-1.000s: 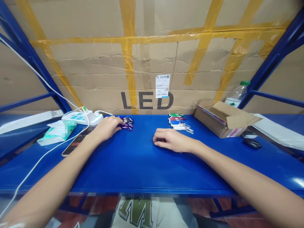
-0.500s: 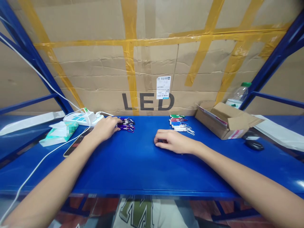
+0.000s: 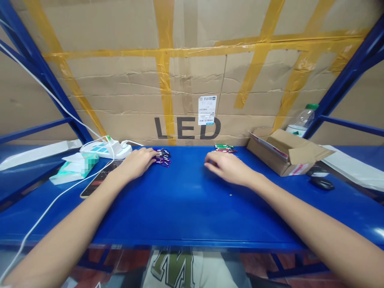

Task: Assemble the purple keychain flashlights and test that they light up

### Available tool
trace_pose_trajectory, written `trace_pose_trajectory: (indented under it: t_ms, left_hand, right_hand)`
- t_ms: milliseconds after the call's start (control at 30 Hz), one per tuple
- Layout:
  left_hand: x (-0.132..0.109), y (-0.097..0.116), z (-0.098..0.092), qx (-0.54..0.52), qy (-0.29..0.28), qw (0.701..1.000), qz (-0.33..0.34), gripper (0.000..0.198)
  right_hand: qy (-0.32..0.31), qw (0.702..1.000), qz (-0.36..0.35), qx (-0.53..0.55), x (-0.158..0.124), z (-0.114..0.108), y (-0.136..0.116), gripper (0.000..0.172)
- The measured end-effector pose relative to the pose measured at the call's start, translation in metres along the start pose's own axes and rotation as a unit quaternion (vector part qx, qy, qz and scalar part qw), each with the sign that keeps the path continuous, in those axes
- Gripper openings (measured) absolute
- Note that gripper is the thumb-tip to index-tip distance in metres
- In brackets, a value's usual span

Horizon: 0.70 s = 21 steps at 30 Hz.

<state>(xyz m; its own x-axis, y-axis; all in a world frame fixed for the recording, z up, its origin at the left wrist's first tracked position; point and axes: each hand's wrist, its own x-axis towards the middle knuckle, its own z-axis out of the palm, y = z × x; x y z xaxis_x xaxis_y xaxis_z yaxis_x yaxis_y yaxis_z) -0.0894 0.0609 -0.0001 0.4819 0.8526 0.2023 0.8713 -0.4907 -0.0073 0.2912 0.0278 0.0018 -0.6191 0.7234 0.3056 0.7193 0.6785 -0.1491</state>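
Observation:
Small pen-shaped metal tubes with carabiner clips lie in two rows on the blue tabletop [image 3: 180, 212]. On the left is the row of dark and purple clip tubes [image 3: 163, 157]. My left hand [image 3: 138, 162] lies over their left ends with its fingers stretched out, hiding that part. At the right, green clip tubes [image 3: 222, 146] and red clip tubes [image 3: 226, 151] show behind my right hand [image 3: 226, 166]. This hand hovers palm down, fingers loosely bent and apart from the thumb, with nothing visible in it. It hides the blue and silver ones.
Left are a power strip [image 3: 103, 150], a tissue pack [image 3: 75, 170], a phone [image 3: 97, 182] and a white cable. Right are an open cardboard box [image 3: 270, 154], a black mouse [image 3: 321, 183] and a bottle [image 3: 303, 120]. A large cardboard panel [image 3: 126, 96] stands behind the table.
My right hand has moved away from me and slightly right, over the front of the right row. My left hand has slid a little right, covering more of the purple tubes.

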Motion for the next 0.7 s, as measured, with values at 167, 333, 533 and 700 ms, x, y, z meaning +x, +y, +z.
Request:
trace_pose_trajectory:
  t_ms: [167, 333, 533, 700]
  left_hand:
    - [0.002, 0.023, 0.002, -0.044, 0.029, 0.997, 0.050, 0.045]
    - [0.000, 0.048, 0.009, -0.103, 0.022, 0.990, 0.091, 0.045]
    - [-0.001, 0.060, 0.010, -0.138, 0.020, 0.987, 0.083, 0.048]
    - [-0.001, 0.061, 0.010, -0.147, 0.014, 0.986, 0.084, 0.047]
  right_hand:
    - [0.007, 0.990, 0.090, -0.113, -0.003, -0.015, 0.031, 0.020]
    - [-0.070, 0.974, 0.125, -0.173, -0.007, -0.023, 0.055, 0.020]
    - [-0.109, 0.977, 0.114, -0.144, -0.011, -0.021, 0.068, 0.020]
    - [-0.124, 0.986, 0.091, -0.057, -0.011, -0.023, 0.068, 0.015]
